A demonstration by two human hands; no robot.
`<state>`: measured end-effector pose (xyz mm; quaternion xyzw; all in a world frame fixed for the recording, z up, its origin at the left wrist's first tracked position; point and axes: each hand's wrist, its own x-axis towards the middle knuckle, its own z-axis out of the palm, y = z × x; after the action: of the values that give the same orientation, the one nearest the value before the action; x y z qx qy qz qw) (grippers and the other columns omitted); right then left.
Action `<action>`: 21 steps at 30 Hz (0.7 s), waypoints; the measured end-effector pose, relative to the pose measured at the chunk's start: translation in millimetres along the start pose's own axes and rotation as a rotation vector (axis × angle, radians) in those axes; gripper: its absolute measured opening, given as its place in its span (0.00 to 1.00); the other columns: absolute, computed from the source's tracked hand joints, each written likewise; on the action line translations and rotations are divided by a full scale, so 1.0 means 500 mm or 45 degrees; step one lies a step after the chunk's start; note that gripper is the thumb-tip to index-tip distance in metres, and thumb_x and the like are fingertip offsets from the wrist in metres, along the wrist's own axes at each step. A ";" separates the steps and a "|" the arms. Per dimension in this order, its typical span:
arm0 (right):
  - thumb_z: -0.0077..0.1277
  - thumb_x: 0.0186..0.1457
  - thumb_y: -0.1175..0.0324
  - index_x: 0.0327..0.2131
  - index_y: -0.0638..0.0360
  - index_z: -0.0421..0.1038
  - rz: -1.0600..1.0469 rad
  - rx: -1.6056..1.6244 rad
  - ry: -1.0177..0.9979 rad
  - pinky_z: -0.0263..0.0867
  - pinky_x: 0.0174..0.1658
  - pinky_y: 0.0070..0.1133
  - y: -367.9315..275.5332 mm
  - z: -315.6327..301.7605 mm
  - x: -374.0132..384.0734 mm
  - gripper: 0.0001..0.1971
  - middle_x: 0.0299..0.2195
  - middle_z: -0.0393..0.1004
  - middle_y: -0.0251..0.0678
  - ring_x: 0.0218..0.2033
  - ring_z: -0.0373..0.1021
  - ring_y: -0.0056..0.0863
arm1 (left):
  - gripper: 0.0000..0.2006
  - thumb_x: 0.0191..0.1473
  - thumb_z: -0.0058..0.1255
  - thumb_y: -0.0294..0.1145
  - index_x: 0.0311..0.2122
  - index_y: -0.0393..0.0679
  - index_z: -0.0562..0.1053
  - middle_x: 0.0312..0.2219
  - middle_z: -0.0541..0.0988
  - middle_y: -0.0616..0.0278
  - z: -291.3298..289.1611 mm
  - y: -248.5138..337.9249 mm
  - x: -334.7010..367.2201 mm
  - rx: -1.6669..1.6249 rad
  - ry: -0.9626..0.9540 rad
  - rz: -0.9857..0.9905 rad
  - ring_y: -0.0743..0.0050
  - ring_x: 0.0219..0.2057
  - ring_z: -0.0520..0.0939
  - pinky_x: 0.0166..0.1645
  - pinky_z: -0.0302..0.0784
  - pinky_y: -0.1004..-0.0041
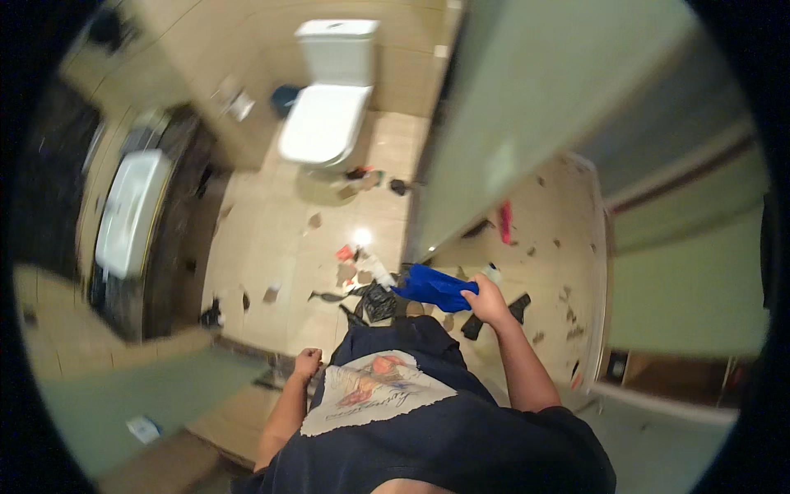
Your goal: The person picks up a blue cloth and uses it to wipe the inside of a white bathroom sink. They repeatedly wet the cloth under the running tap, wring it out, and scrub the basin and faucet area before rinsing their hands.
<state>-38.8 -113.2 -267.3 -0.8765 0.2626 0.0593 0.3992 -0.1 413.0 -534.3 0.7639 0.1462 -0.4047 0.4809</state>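
My right hand (490, 300) is closed around one end of a bright blue, crumpled piece of plastic or cloth (434, 287), which stretches out to the left over the floor. Its exact kind is unclear. Low beside my left hip, my left hand (308, 362) is curled closed, and nothing shows in it. On the floor under the blue piece lies a crumpled black plastic bag (379, 303), with white crumpled paper (376, 270) and a red scrap (345, 253) close by.
A white toilet (325, 123) stands ahead, a sink (132, 212) on a dark counter to the left. A frosted glass panel (502, 123) rises at the right. Brown scraps, a pink strip (505, 222) and black pieces (398, 187) litter the tiled floor (271, 214).
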 end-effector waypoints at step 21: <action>0.53 0.55 0.74 0.40 0.60 0.67 -0.535 0.648 -0.646 0.63 0.35 0.15 -0.737 0.521 0.296 0.09 0.30 0.69 0.27 0.31 0.65 0.14 | 0.13 0.55 0.46 0.38 0.27 0.39 0.73 0.21 0.76 0.56 -0.026 -0.267 -0.266 0.387 0.277 -0.204 0.57 0.26 0.79 0.31 0.75 0.62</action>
<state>302.3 216.3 -242.8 -0.7421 -0.0224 0.1237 0.6584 -159.7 512.3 -512.9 0.8528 0.1949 -0.3743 0.3077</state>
